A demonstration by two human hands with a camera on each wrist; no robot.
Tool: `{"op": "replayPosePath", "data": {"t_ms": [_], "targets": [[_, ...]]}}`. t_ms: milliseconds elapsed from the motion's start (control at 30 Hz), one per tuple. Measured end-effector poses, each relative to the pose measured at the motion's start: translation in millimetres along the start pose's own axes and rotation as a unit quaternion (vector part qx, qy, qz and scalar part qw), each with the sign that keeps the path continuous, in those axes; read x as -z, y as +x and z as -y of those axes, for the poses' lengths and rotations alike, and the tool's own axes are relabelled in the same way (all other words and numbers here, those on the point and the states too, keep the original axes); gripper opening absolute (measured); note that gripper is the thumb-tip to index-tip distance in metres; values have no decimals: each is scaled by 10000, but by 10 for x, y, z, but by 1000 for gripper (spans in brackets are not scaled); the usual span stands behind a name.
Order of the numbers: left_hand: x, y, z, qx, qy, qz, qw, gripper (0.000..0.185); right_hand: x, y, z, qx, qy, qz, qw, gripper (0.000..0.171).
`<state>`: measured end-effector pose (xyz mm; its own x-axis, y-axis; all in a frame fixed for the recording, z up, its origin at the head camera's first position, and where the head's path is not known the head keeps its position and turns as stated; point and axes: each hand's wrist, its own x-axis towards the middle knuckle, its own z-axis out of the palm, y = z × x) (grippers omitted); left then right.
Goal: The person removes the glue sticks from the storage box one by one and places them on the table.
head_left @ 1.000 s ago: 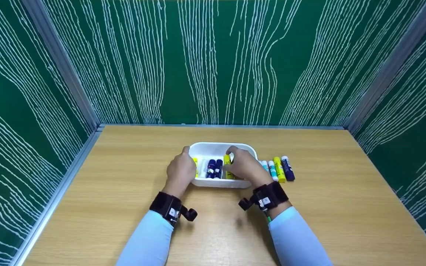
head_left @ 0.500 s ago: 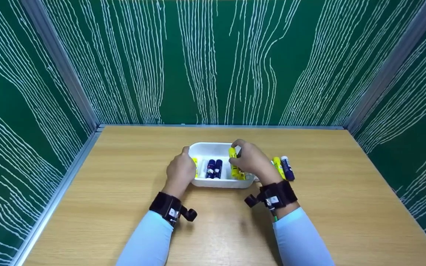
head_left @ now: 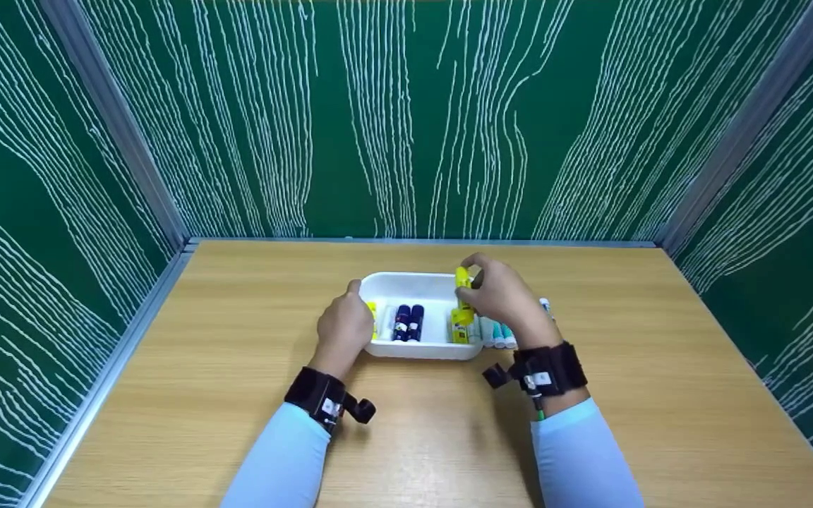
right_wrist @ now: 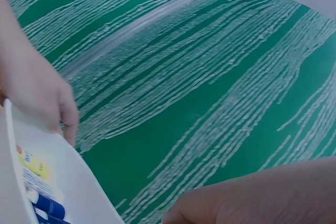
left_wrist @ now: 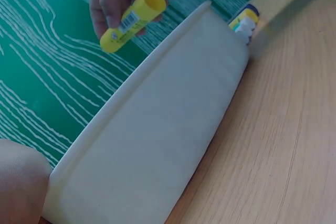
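Note:
A white plastic tub [head_left: 420,350] stands on the table. My left hand [head_left: 345,324] grips its left end, fingers over the rim. Above the tub's right end, my right hand [head_left: 505,295] pinches a yellow glue stick [head_left: 463,282] between thumb and fingers; the left wrist view shows this yellow glue stick [left_wrist: 132,21] tilted above the rim. Inside the tub lie two dark blue glue sticks [head_left: 408,323] side by side. Another yellow glue stick [head_left: 459,332] lies at the right end, and a yellow item [head_left: 373,317] is partly hidden near my left hand.
Outside the tub's right end, white-and-teal glue sticks [head_left: 503,336] lie in a row on the wooden table [head_left: 406,423]. A dark blue glue stick [head_left: 546,305] there is mostly covered by my right forearm. Green panels [head_left: 406,127] with white lines enclose the table.
My right hand has lifted the yellow glue stick out of the tub and moved it rightward and up. My left hand stays on the tub's end.

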<state>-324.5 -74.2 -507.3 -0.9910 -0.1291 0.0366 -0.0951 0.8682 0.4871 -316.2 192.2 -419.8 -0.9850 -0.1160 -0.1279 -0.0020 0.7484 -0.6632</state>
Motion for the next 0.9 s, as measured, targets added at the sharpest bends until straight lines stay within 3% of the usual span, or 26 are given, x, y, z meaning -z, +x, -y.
{"op": "replayPosePath", "data": {"t_ms": [400, 633, 900], "targets": [[-4, 1, 1, 72, 13, 46, 10000, 59, 323, -39, -243, -71, 192, -216, 9996, 58], [2, -6, -5, 60, -43, 34, 10000, 58, 450, -43, -456, -155, -34, -326, 9993, 57], [2, -13, -21, 100, -40, 55, 9999, 57, 522, -27, -653, -555, -213, -383, 9975, 59]]}}
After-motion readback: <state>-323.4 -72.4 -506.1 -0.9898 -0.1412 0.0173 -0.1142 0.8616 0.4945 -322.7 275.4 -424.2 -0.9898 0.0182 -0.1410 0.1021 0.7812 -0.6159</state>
